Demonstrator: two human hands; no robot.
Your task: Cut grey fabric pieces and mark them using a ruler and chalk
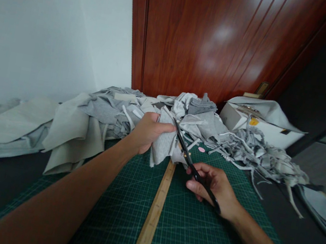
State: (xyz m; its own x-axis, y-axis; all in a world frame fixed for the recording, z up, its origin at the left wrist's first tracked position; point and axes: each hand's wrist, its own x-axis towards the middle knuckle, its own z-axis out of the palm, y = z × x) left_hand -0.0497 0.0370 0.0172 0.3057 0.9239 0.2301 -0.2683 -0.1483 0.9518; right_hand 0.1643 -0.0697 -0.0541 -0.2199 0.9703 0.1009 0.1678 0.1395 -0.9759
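My left hand (149, 130) pinches a piece of light grey fabric (162, 147) between thumb and fingers, holding it up over the cutting mat. In my right hand (211, 185) is a pair of black scissors (187, 153), its blades pointing up and to the left. The blade tips reach the right edge of the fabric, close to my left thumb. Whether the blades have fabric between them I cannot tell. Below the fabric, a wooden ruler (157, 209) lies lengthwise on the green cutting mat (121, 215).
Grey and white fabric scraps (105, 107) are heaped along the back. Larger pale pieces (67, 130) lie to the left. Tangled fabric strips (259, 149) spread at the right before a white box (257, 124). A pink oval (201, 149) sits on the mat. Behind stands a wooden door (202, 40).
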